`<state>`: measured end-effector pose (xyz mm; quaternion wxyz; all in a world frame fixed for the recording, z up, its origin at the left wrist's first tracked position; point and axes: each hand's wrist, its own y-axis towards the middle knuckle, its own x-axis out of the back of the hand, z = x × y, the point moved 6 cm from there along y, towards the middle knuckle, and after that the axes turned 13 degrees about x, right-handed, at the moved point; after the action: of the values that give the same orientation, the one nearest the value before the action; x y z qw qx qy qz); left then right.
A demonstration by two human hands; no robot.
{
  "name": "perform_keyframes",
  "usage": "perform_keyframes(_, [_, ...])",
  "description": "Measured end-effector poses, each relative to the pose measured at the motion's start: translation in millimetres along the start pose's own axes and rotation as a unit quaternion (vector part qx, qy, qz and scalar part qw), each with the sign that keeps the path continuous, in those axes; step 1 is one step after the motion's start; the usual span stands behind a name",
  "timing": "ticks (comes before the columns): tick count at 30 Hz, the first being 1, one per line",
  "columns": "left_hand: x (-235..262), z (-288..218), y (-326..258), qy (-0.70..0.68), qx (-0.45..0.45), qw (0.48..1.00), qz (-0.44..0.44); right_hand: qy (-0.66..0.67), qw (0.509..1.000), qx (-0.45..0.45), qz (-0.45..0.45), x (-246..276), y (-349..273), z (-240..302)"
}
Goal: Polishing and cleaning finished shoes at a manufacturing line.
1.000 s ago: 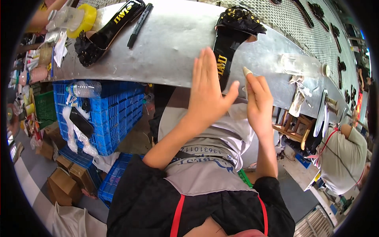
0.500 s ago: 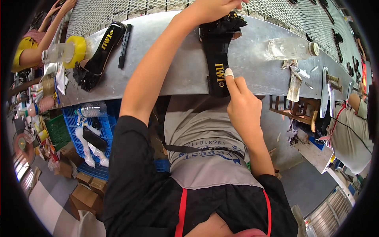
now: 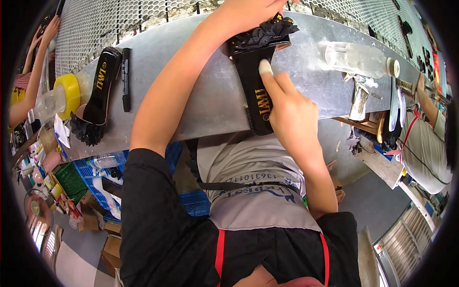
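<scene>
Head view: a black insole with gold lettering lies lengthwise across the metal workbench, its near end overhanging the front edge, a black ruffled trim at its far end. The left hand is closed on the trim. The right hand rests beside the insole, its taped forefinger pressing the surface. To the left lie a second black shoe piece and a black marker; a clear bottle lies to the right.

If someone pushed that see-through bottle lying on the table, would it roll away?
Probably yes: the clear bottle lies on its round side on the smooth metal table. It looks like thin, empty plastic, so likely light and easy to nudge.
</scene>
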<state>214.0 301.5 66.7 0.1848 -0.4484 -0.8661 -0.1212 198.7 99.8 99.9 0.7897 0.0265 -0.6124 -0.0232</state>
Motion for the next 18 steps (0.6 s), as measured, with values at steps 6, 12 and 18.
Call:
perform_keyframes(6, [-0.9, -3.7, -0.6, 0.017, -0.061, 0.997, -0.047, -0.027, 1.0, -0.003, 0.008, -2.9, 7.4, -1.8])
perform_keyframes(12, [-1.4, 0.6, 2.5, 0.046, -0.042, 0.997, -0.053, -0.004, 0.999, -0.022, 0.022, -7.3, 2.9, -1.2])
perform_keyframes(18, [-0.4, 1.2, 3.0, 0.057, -0.053, 0.995, -0.057, 0.033, 0.997, -0.063, 0.002, -17.8, -5.3, -12.9])
